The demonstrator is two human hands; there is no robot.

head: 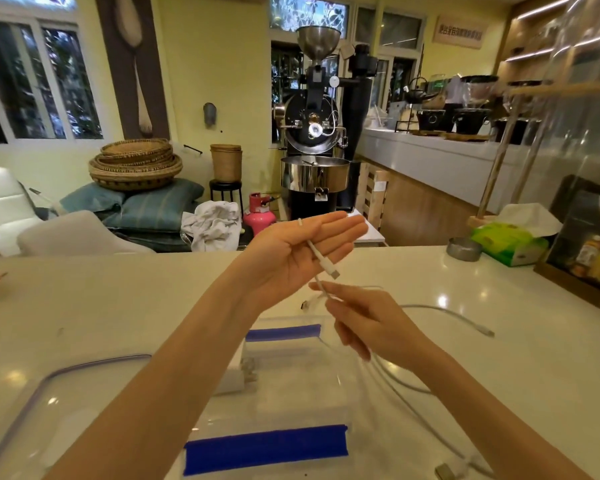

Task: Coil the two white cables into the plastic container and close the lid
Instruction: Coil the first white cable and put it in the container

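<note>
My left hand [302,247] is raised above the counter, palm up with fingers stretched out, and a white cable [317,256] lies across the palm with its plug end hanging off. Just below, my right hand [364,320] pinches the same cable between thumb and fingers. The cable runs down past the clear plastic container [291,386] with blue clips, which stands open under my forearms. A second white cable [447,311] lies loose on the counter to the right. The clear lid [66,382] lies flat at the left.
A white charger block [236,379] sits beside the container's left wall. A cable plug [444,472] lies at the front right edge. A metal ashtray [463,248], a green tissue box [506,244] and a wooden display case [582,244] stand at the back right.
</note>
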